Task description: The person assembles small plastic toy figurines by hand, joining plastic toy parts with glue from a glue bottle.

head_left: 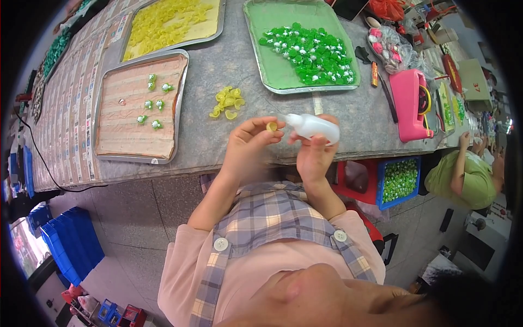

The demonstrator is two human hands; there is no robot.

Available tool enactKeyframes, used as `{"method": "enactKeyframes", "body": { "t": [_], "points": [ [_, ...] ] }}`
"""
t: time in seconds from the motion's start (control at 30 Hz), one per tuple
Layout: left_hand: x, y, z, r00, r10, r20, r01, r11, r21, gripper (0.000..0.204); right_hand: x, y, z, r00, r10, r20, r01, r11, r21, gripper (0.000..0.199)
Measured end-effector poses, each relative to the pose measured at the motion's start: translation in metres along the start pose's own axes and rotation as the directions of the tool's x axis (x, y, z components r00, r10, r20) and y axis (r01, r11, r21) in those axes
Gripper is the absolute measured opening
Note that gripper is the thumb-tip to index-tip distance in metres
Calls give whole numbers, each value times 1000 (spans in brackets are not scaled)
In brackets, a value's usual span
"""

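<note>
Over the table's near edge, my left hand (253,139) pinches a small yellow plastic cup-shaped piece (271,126). My right hand (316,155) is wrapped round a white squeeze bottle (313,127), which lies tilted sideways. Its narrow nozzle points left, close to the yellow piece; whether they touch I cannot tell. Just beyond my left hand lies a small pile of similar yellow pieces (227,101). A lined metal tray (109,114) on the left bears several small green-and-white figures with eyes (154,104).
A green-lined tray (261,32) holds many green pieces with eyes; another tray (220,16) holds yellow pieces. To the right are a pink tape dispenser (409,103), an orange tube (374,74) and a blue crate (418,180). Another person (460,174) sits at far right.
</note>
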State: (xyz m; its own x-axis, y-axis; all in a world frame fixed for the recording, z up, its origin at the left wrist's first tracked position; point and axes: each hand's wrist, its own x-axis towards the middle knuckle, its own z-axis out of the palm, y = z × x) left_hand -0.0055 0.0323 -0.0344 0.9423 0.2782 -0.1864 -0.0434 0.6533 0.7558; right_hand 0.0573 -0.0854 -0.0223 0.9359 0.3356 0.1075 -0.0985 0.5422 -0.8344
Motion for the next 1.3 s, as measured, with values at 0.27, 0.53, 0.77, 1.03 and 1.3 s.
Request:
{"method": "enactKeyframes", "body": {
  "t": [0.27, 0.53, 0.77, 1.03, 1.3],
  "points": [
    [0, 4, -11, 993, -91, 75, 113, 920, -376, 33, 17, -18, -13, 897, -441, -28, 409, 853, -323, 46],
    [0, 0, -8, 993, -83, 83, 113, 883, -457, 32, 13, -25, -16, 843, -475, 254, 535, 689, -488, 38],
    [-1, -1, -9, 991, -86, 104, 124, 882, -454, 35, 12, -27, -16, 837, -429, 340, 546, 614, -570, 36],
    [-1, 1, -10, 988, -83, 131, 134, 882, -451, 37, 10, -25, -14, 855, -398, 332, 518, 622, -588, 36],
    [-1, -2, -9, 995, -54, 83, 84, 904, -419, 32, 13, -26, -12, 836, -417, 356, 546, 569, -615, 35]
  ]
}}
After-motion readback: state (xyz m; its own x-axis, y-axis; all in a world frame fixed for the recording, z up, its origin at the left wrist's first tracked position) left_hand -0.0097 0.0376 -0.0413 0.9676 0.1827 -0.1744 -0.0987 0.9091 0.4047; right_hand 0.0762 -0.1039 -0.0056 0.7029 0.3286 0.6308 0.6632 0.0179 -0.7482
